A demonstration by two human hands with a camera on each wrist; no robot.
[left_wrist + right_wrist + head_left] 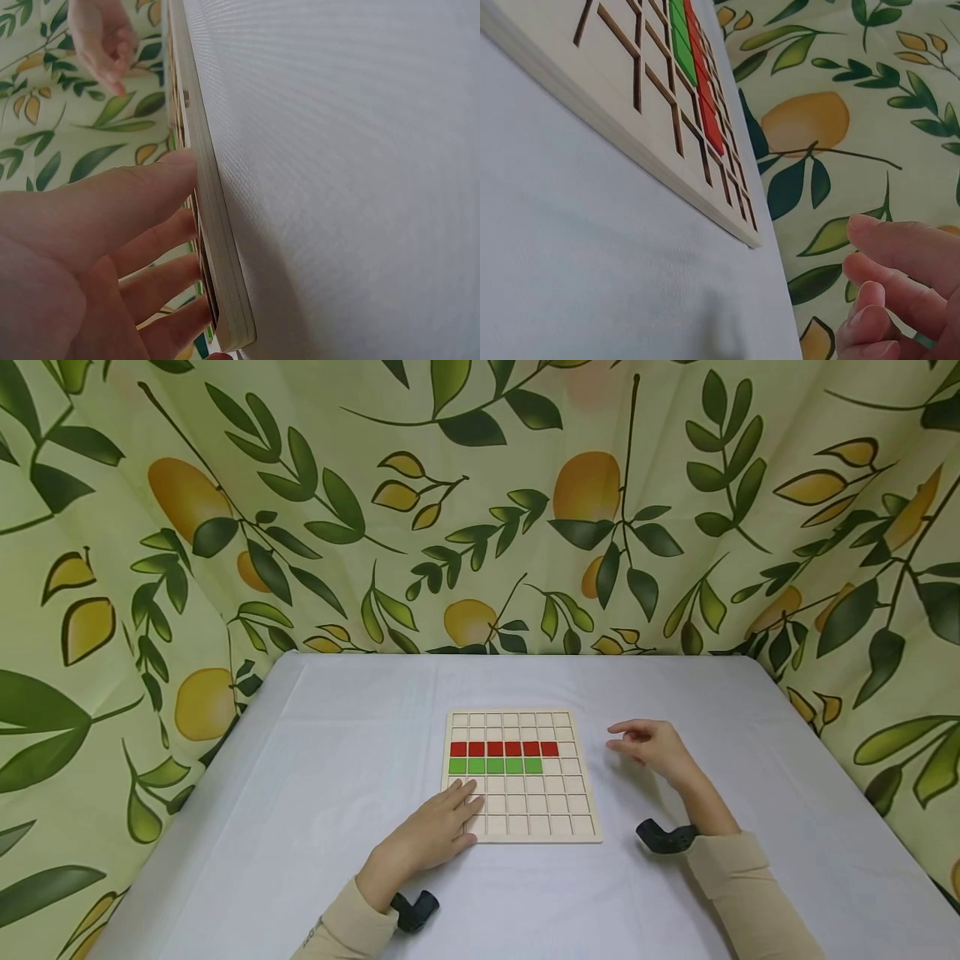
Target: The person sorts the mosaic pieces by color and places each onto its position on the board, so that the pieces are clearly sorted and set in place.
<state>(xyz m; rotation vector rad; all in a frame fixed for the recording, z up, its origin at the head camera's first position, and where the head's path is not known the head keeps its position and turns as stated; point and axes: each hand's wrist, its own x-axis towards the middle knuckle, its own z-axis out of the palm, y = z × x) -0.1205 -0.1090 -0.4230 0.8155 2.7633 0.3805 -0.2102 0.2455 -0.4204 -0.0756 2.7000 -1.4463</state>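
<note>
A square pale wooden grid board (537, 803) lies flat on the table. One of its rows holds several red square tiles (495, 749), from the left edge almost to the right edge. The row just below has several green square tiles (495, 766), ending one cell shorter. My left hand (435, 831) rests on the board's lower left corner; in the left wrist view its thumb (176, 171) touches the board's side edge. To the right of the board, my right hand (656, 750) hovers with loosely bent fingers, apart from the board. No held tile can be made out there.
A white cloth (300, 760) covers the table. Behind it and at both sides hangs a curtain (480, 552) printed with leaves and fruit. Each wrist wears a black device, one at the left wrist (415, 912) and one at the right wrist (666, 837).
</note>
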